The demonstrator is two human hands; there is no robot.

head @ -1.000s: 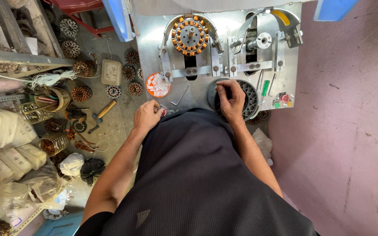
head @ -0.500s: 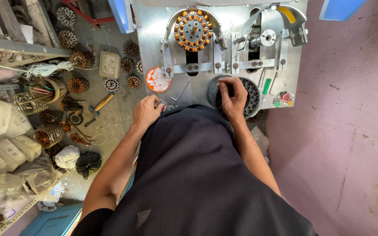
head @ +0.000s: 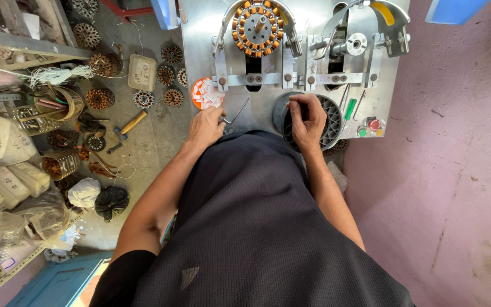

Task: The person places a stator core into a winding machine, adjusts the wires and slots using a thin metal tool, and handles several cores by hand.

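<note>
Your right hand [head: 307, 120] hides part of the black ribbed ring [head: 329, 122]; your torso covers the ring's near rim.

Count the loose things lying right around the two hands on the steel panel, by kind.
Orange dish: 1
Hex key: 1
Black ring: 1
Green stick: 1
Total: 4
</note>
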